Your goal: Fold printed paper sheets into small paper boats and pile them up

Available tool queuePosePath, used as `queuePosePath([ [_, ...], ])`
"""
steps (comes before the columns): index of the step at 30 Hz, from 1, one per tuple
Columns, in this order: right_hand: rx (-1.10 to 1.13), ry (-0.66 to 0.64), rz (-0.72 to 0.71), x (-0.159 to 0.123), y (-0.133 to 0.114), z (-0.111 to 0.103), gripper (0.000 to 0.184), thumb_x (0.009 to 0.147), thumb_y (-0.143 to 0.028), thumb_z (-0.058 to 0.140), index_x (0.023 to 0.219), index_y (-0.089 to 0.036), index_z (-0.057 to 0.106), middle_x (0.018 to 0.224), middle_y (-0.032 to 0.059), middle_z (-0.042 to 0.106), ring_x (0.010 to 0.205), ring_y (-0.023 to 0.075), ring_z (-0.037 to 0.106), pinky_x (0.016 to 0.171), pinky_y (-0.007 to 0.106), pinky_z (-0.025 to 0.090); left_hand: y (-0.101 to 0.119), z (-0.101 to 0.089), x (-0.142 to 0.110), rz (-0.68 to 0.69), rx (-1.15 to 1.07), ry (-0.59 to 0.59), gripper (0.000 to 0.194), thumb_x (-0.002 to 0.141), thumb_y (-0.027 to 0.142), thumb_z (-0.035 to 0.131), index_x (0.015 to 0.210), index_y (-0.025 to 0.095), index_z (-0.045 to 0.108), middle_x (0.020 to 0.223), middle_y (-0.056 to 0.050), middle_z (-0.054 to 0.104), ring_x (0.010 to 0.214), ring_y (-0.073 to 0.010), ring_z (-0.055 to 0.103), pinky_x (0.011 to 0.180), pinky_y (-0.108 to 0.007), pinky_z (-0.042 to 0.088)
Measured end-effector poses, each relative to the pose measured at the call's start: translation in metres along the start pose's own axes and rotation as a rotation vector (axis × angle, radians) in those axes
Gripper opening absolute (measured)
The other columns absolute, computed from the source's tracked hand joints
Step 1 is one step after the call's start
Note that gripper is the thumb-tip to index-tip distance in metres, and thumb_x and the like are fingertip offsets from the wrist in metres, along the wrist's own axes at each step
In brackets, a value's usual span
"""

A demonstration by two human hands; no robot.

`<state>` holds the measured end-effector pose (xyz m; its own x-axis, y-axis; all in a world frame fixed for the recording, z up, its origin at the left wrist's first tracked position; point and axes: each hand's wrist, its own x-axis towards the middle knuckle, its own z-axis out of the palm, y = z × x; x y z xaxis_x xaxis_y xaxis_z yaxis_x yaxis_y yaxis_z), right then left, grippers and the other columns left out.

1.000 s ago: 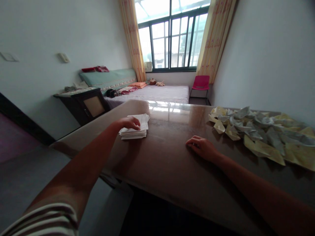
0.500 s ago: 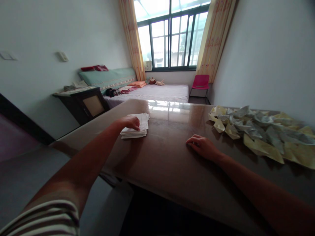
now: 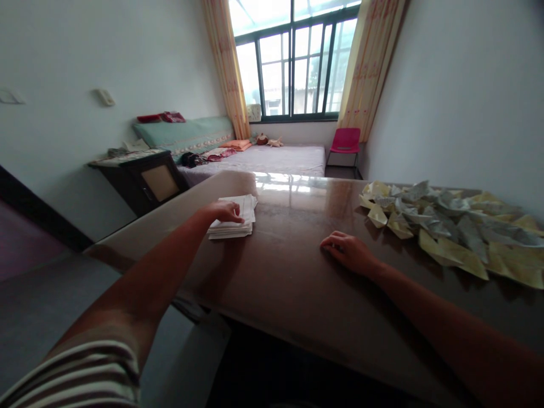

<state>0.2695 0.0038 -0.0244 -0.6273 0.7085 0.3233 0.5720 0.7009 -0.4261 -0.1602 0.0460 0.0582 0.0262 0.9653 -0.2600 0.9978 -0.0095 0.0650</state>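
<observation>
A stack of white paper sheets lies on the brown glossy table, its edges slightly uneven. My left hand is on top of the stack, thumb and fingers apart, with no sheet lifted between them. To the right, my right hand rests on the bare tabletop. Its fingers are loosely curled together and nothing shows in them. Beyond that hand, at the table's right side, sits a pile of folded paper boats, some yellowish and some grey-white.
Behind the table is a bed with soft toys and folded cloth on it. A dark cabinet stands at the left, and a pink chair is near the window. The table's front edge runs close below my arms.
My left thumb and fingers have spread apart over the paper stack. The right hand stays at the same place on the table. The view has shifted very slightly.
</observation>
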Motion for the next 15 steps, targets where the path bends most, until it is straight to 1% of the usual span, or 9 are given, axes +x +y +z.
queuePosePath([
  [2, -0.006, 0.004, -0.005, 0.0, 0.0, 0.0, 0.021, 0.089, -0.03, 0.049, 0.095, -0.024, 0.068, 0.094, 0.0036, 0.065, 0.075, 0.0147, 0.062, 0.071, 0.027, 0.046, 0.003, 0.0, 0.001, -0.032, 0.049, -0.036, 0.054, 0.06, 0.06, 0.068, 0.094, 0.019, 0.067, 0.079, -0.003, 0.069, 0.068, -0.0167, 0.059, 0.064, -0.024, 0.041],
  [3, -0.008, 0.005, -0.005, 0.0, 0.0, 0.0, 0.021, 0.089, -0.03, 0.049, 0.095, -0.024, 0.068, 0.095, 0.0036, 0.065, 0.075, 0.0147, 0.062, 0.071, 0.027, 0.046, 0.005, -0.001, 0.002, -0.039, 0.068, -0.049, 0.054, 0.06, 0.06, 0.068, 0.094, 0.018, 0.068, 0.08, -0.003, 0.069, 0.069, -0.0173, 0.059, 0.065, -0.025, 0.041],
  [6, 0.0, 0.004, -0.007, 0.0, 0.001, 0.001, 0.02, 0.089, -0.029, 0.049, 0.095, -0.024, 0.068, 0.095, 0.0033, 0.065, 0.076, 0.0147, 0.062, 0.072, 0.027, 0.046, 0.012, -0.003, 0.004, -0.047, 0.115, -0.079, 0.043, 0.065, 0.05, 0.071, 0.093, 0.017, 0.068, 0.081, -0.004, 0.069, 0.071, -0.0186, 0.061, 0.067, -0.027, 0.043],
  [8, 0.006, 0.004, -0.011, 0.0, 0.001, 0.001, 0.019, 0.089, -0.028, 0.05, 0.095, -0.024, 0.068, 0.094, 0.0031, 0.065, 0.075, 0.0145, 0.062, 0.072, 0.027, 0.046, 0.017, -0.005, 0.004, -0.058, 0.141, -0.093, 0.035, 0.071, 0.044, 0.07, 0.092, 0.016, 0.067, 0.083, -0.004, 0.068, 0.075, -0.0189, 0.061, 0.07, -0.029, 0.046],
  [11, -0.001, 0.003, -0.012, 0.0, 0.002, 0.001, 0.02, 0.089, -0.028, 0.05, 0.095, -0.024, 0.068, 0.094, 0.0033, 0.065, 0.073, 0.0142, 0.061, 0.071, 0.027, 0.045, 0.021, -0.004, 0.002, -0.088, 0.165, -0.083, 0.03, 0.085, 0.039, 0.06, 0.098, 0.013, 0.063, 0.095, -0.005, 0.065, 0.085, -0.0183, 0.061, 0.077, -0.035, 0.05],
  [12, -0.003, 0.002, -0.012, 0.0, 0.002, 0.001, 0.02, 0.089, -0.029, 0.049, 0.095, -0.024, 0.068, 0.094, 0.0035, 0.065, 0.073, 0.0143, 0.061, 0.071, 0.027, 0.046, 0.021, -0.004, 0.001, -0.099, 0.167, -0.073, 0.03, 0.087, 0.039, 0.057, 0.1, 0.013, 0.062, 0.099, -0.005, 0.064, 0.087, -0.0183, 0.061, 0.078, -0.037, 0.051],
  [13, -0.004, 0.002, -0.012, 0.0, 0.001, 0.001, 0.021, 0.089, -0.029, 0.049, 0.095, -0.024, 0.068, 0.094, 0.0038, 0.065, 0.074, 0.0146, 0.061, 0.07, 0.027, 0.046, 0.021, -0.003, -0.001, -0.108, 0.164, -0.062, 0.03, 0.088, 0.04, 0.057, 0.101, 0.013, 0.062, 0.099, -0.006, 0.063, 0.088, -0.0188, 0.061, 0.078, -0.037, 0.051],
  [15, -0.001, 0.0, -0.015, 0.0, 0.001, 0.0, 0.021, 0.089, -0.029, 0.049, 0.095, -0.023, 0.068, 0.094, 0.0042, 0.065, 0.076, 0.0151, 0.062, 0.071, 0.027, 0.046, 0.02, -0.002, -0.003, -0.111, 0.143, -0.038, 0.033, 0.081, 0.044, 0.063, 0.094, 0.014, 0.065, 0.093, -0.006, 0.065, 0.087, -0.0207, 0.061, 0.075, -0.033, 0.049],
])
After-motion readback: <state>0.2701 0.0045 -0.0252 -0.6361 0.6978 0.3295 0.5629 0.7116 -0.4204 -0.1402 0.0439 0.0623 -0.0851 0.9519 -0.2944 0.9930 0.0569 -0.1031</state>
